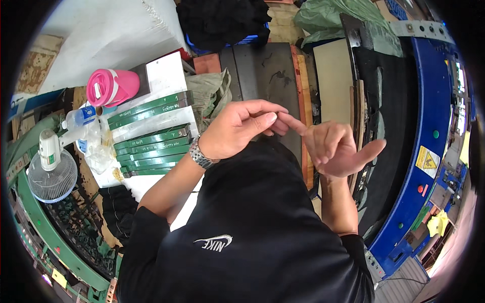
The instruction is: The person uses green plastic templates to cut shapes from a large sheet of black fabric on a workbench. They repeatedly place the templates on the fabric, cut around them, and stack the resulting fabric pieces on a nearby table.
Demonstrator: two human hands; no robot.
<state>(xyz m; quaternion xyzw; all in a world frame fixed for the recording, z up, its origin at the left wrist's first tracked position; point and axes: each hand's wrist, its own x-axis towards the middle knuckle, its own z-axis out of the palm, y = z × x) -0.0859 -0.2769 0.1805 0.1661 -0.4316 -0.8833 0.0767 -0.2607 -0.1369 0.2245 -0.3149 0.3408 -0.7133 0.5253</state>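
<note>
The left hand (237,129) is drawn in at the fingertips, thumb and index meeting about the tip of the right hand's index finger; whether it pinches anything small there, I cannot tell; the right hand (331,146) is loose and grips nothing visible, its thumb spread and its other fingers half curled. Both are in front of the black shirt (242,202), beyond the right edge of the white bench (172,73); the green bars (151,139) lie across that bench in two groups, their right ends reaching its right edge close to the left wrist.

Those ends look the likeliest trouble; a careless swing of the left forearm could knock a bar askew or off the edge, and the metal watch (201,154) could catch on a bar end; the crumpled sack (212,96) just past that edge might snag on one too. At the bench's upper left, the pink jug (113,87) sits near the farther bars, so a bar pushed leftward could jostle it; the clear plastic bag (97,154) by the left edge could be dragged along likewise. On the other side, the blue machine (404,212) is near the right sleeve; if its black surface moves, which I cannot tell, loose cloth could be caught.
</note>
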